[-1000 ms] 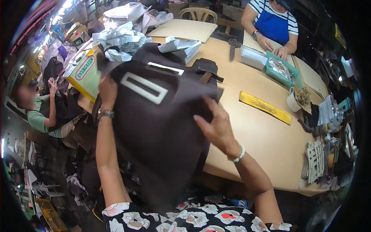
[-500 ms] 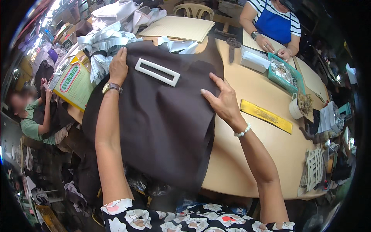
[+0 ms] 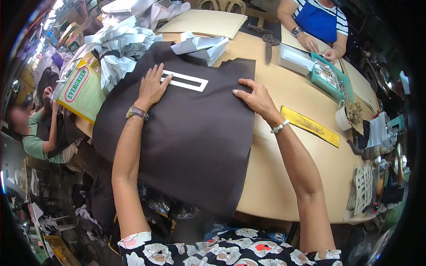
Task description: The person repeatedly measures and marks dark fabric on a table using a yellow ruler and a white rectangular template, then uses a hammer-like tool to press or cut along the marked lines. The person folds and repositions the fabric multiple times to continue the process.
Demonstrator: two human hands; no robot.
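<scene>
The left hand (image 3: 152, 86) lies flat, fingers spread, on a large dark brown fabric piece (image 3: 186, 137) — palm down, gripping nothing, its fingertips touching the near end of a white rectangular frame template (image 3: 185, 81) that rests on the cloth. A wristwatch (image 3: 136, 112) sits on that wrist. The right hand (image 3: 253, 95) also presses flat and open on the fabric, at the cloth's right edge, just right of the template; a white bead bracelet (image 3: 280, 127) circles its wrist.

The fabric is spread over the near left part of the round wooden table (image 3: 288, 177), its lower edge hanging over the table's rim toward the person. Beyond the template, at the far edge of the fabric, lie folded white paper pieces (image 3: 199, 44), and further back a flat sheet of tan cardboard (image 3: 204, 22). Left of the fabric, a heap of grey-white strips (image 3: 117, 44) sits above a yellow-green printed box (image 3: 82, 91).

Right of the fabric, a yellow ruler (image 3: 309, 126) lies on bare table, near the right wrist. Further right stand a white cup (image 3: 344, 117) and a teal basket (image 3: 330, 77) — beside it, a white box (image 3: 295, 60). Dark scissors (image 3: 267, 42) lie beyond the fabric's far right corner. Another person in a blue apron (image 3: 319, 22) sits across the table; a third, in green (image 3: 37, 137), sits low at the left.
</scene>
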